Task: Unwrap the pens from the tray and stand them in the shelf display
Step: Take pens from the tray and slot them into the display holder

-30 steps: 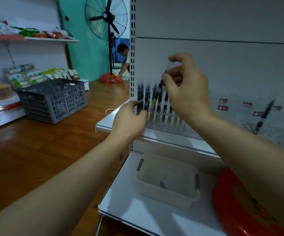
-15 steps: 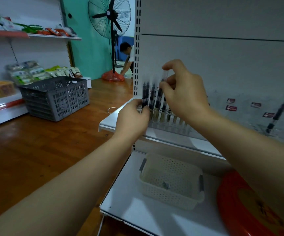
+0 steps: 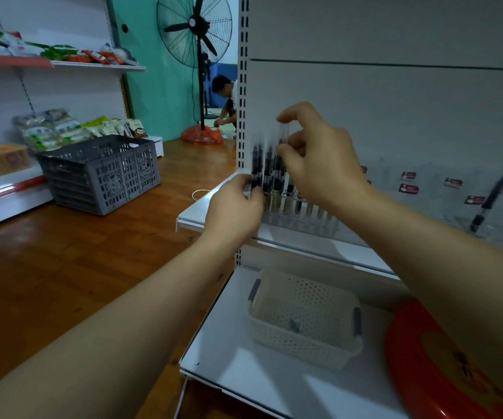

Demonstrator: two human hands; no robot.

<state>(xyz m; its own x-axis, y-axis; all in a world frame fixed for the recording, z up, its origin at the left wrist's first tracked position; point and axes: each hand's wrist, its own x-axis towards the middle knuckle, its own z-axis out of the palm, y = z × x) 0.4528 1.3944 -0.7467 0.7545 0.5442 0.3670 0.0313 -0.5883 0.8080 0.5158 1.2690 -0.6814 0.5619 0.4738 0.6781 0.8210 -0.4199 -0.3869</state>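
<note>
The right hand (image 3: 319, 164) pinched what looked like one upright pen (image 3: 283, 137), its long axis vertical, directly above the clear display rack (image 3: 301, 220) on the shelf (image 3: 350, 252), while the left hand (image 3: 233, 208) gripped the row of standing pens (image 3: 264, 169) just left.

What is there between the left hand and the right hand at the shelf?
In the head view, a row of dark pens stands in the clear display between the left hand and the right hand. Both hands touch pens.
</note>
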